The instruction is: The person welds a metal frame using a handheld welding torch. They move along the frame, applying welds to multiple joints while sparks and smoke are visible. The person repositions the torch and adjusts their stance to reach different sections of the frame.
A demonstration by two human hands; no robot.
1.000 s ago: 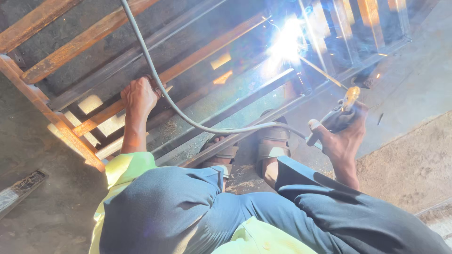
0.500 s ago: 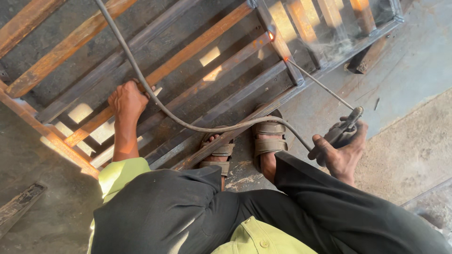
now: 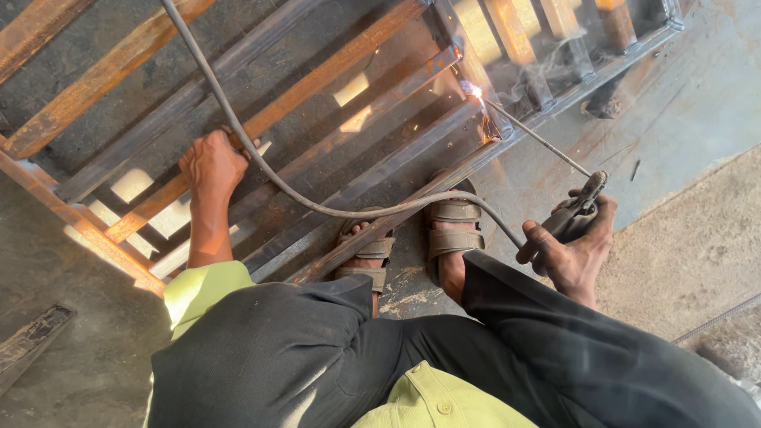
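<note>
I squat over a rusty steel frame (image 3: pixel 333 71) lying on the concrete floor. My left hand (image 3: pixel 212 162) grips one of its bars near the middle. My right hand (image 3: pixel 575 238) is closed on a welding electrode holder (image 3: pixel 583 202). A thin electrode rod (image 3: pixel 539 136) runs from the holder up to a joint on the frame, where a small bright spark (image 3: pixel 473 89) glows. A grey cable (image 3: pixel 261 170) curves from the top of the view past my left hand to the holder.
My sandalled feet (image 3: pixel 412 234) rest on the frame's lower rail. Smoke drifts above the weld spot. A dark flat bar (image 3: pixel 32 341) lies on the floor at the left. A rougher slab (image 3: pixel 697 238) sits at the right.
The big welding glare has shrunk to a small spark. The view has shifted, the electrode tip now touches the frame lower down, and both hands keep their grips.
</note>
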